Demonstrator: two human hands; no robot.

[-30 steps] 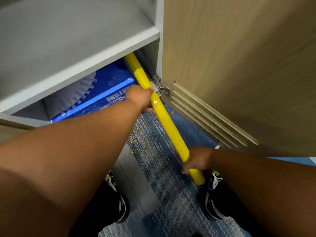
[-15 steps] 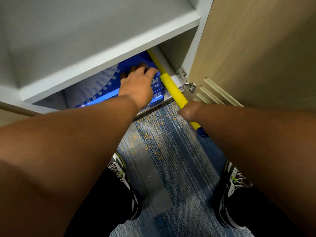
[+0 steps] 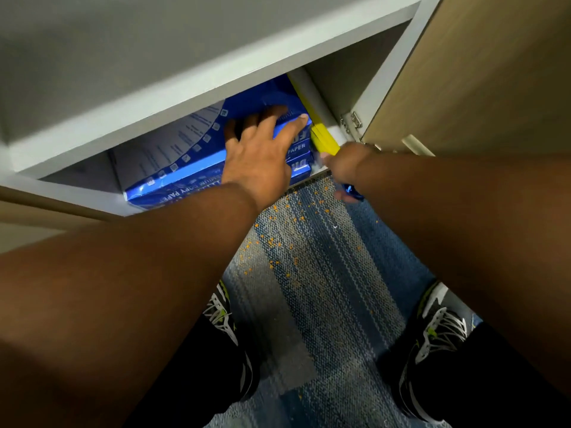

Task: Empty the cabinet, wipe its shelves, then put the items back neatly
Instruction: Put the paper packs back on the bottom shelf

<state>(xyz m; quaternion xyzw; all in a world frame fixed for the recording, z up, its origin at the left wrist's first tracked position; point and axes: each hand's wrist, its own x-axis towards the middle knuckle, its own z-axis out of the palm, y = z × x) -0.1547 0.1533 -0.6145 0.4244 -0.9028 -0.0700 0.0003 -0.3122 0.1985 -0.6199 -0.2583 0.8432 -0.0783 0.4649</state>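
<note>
Blue-wrapped reams of copy paper (image 3: 173,184) fill the grey cabinet (image 3: 349,72)'s bottom compartment. The left hand (image 3: 256,156) lies flat on top, fingers apart. At their 3 o'clock a long yellow pole (image 3: 323,140) meets the right hand (image 3: 346,163), whose blurred fingers I cannot tell apart.

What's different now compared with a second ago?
The yellow tube slid deeper into the cabinet, under its shelf, pushed by the right hand, which grips its near end. The left hand let go of the tube and now rests flat on the blue paper reams. The reams and the open door stayed put.
</note>
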